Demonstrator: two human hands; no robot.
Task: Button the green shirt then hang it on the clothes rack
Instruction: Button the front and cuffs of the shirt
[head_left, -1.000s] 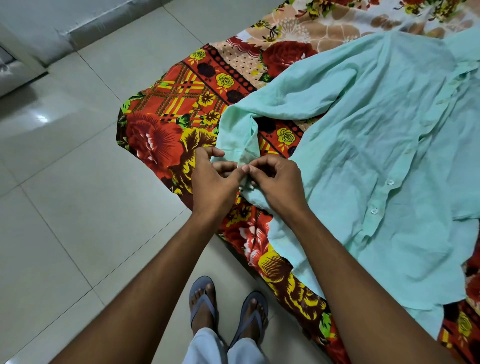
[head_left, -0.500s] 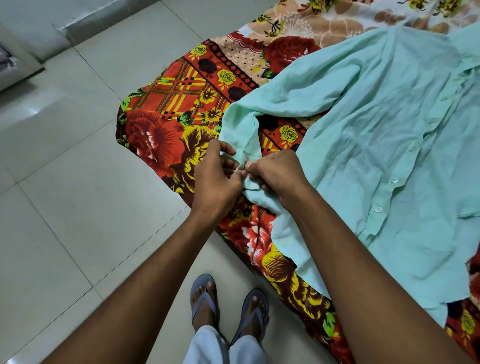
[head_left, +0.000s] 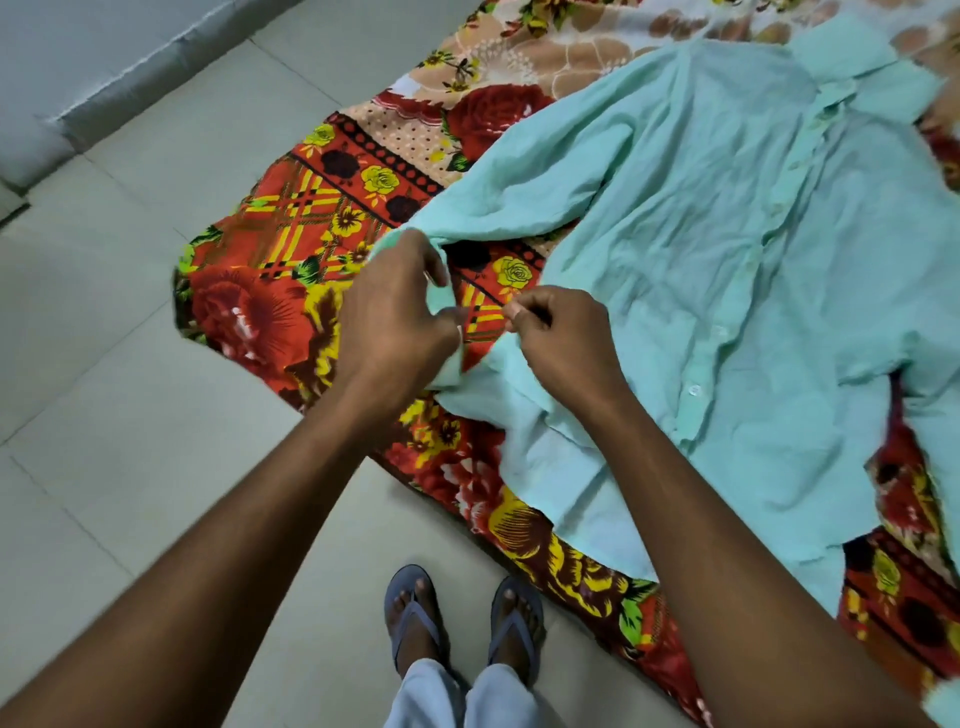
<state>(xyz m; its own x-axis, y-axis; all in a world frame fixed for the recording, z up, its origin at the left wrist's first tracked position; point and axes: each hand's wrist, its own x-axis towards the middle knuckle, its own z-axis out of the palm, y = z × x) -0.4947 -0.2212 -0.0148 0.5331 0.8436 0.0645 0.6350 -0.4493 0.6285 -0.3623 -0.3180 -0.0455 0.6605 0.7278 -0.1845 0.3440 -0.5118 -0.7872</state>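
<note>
The green shirt (head_left: 727, 291) lay front-up and spread across a floral bedsheet (head_left: 291, 270), its collar (head_left: 852, 67) toward the upper right of the view and its hem (head_left: 582, 519) toward the lower left, so that its long axis ran on a diagonal away from the person. The button placket (head_left: 727, 332) followed the same line down the middle, with at least one white button (head_left: 693, 389) visible on it. One long sleeve (head_left: 519, 197) stretched from the shoulder to the left, ending in a cuff at the person's hands.

The left hand (head_left: 395, 317) gripped the cuff (head_left: 441, 296), fingers curled round the pale fabric. The right hand (head_left: 561, 343), just beside it, had its fingers curled, thumb and forefinger pressed together; motion blur left it unclear whether they pinched an edge of the shirt cloth, over which the hand rested. The two hands were near each other but apart, with a strip of bedsheet showing between them.

The bedsheet, printed in red, yellow and green flowers with a plaid band and a peach field farther back, covered a low surface whose near edge hung toward the floor. The floor (head_left: 130, 415) was of large pale glossy tiles. The person stood at the edge of the sheet in blue flip-flops (head_left: 415, 613) and light trousers (head_left: 467, 696). A grey ledge (head_left: 104, 62) ran along the upper left.
</note>
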